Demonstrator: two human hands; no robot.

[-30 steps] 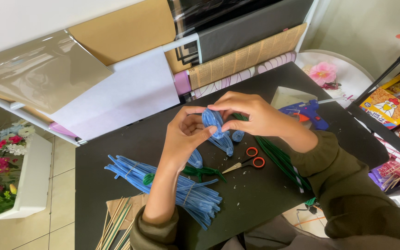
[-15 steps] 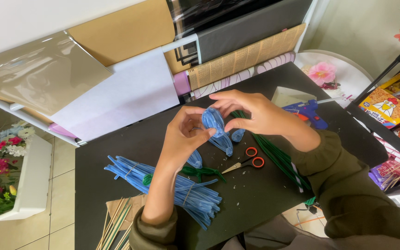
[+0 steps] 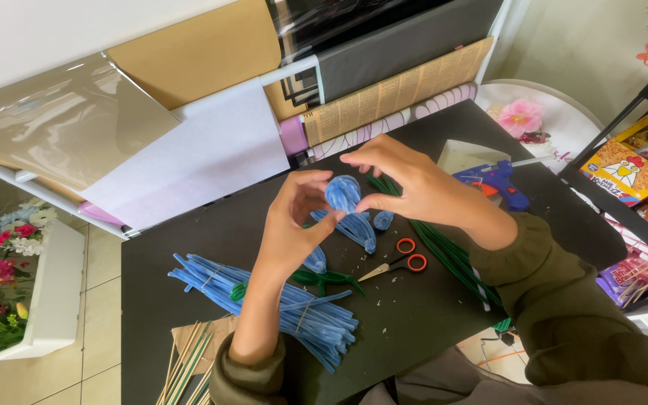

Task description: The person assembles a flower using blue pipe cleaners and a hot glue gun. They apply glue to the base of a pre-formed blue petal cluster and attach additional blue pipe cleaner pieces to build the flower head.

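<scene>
Mid-shaping a blue petal [image 3: 343, 193] above bench centre: left hand [image 3: 292, 225] and right hand [image 3: 406, 184] fingers pinched on it. Next, probably: tighter pinch, careful bend.

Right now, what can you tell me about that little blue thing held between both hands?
The blue petal piece looks like fuzzy pipe cleaner wound into a rounded, leaf-shaped loop. It is held upright above the black table, pinched between the left hand and the right hand. Similar blue loops hang just beneath it.
</scene>
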